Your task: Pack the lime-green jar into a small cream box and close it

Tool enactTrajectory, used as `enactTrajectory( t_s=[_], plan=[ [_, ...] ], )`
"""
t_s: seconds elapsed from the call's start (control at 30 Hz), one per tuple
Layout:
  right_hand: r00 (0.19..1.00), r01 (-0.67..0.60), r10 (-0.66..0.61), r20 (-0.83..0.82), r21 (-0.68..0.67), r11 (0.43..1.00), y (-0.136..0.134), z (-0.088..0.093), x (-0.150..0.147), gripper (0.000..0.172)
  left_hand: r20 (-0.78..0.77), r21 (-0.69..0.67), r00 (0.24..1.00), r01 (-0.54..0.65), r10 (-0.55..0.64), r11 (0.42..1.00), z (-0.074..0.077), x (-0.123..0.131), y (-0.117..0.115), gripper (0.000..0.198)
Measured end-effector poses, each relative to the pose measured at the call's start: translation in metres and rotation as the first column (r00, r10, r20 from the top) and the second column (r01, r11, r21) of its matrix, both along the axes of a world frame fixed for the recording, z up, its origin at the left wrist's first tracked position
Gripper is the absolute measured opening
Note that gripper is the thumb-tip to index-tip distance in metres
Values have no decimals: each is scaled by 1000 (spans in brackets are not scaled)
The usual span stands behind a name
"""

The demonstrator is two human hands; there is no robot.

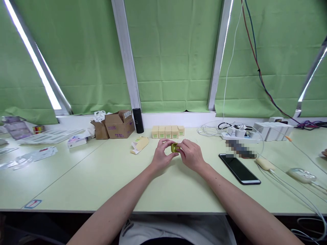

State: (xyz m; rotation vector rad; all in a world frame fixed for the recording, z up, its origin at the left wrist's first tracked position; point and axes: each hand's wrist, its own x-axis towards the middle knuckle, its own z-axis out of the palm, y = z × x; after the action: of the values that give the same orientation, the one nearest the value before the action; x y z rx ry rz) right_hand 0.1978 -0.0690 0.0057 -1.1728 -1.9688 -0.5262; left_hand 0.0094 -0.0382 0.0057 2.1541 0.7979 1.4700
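Note:
Both of my hands meet over the middle of the pale green table [102, 177]. My left hand [161, 156] and my right hand [191, 154] pinch a small yellow-green object [174, 147] between their fingertips, just above the tabletop. Behind them stands a row of several small cream boxes [168, 132] with green labels. An opened cream box [139, 144] lies on its side to the left of my hands.
A black phone [239, 168] lies flat to the right. A power strip with plugs and white cables [236, 134] sits at the back right. A black cylinder [138, 120] and brown cardboard boxes [119, 124] stand at the back left, with plastic packets [38, 153] further left.

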Motion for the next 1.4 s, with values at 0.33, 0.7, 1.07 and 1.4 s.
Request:
enactTrajectory(
  t_s=[0.33, 0.7, 1.07, 1.4],
  plan=[
    [999, -41, 33, 38, 236, 971, 4, -3, 1, 16, -41, 14, 999, 11, -10, 1000, -3, 0, 1, 43],
    [996, -88, 78, 49, 258, 962, 5, -5, 1, 19, -57, 31, 998, -13, 15, 999, -3, -1, 0, 42],
    [992, -118, 107, 63, 230, 966, 7, -9, 0, 22, -90, 57, 996, 19, -14, 998, -2, -2, -2, 44],
    [990, -128, 115, 76, 182, 975, 10, -11, 4, 20, -102, 37, 995, 15, -11, 999, -1, -2, -2, 40]
  ],
)
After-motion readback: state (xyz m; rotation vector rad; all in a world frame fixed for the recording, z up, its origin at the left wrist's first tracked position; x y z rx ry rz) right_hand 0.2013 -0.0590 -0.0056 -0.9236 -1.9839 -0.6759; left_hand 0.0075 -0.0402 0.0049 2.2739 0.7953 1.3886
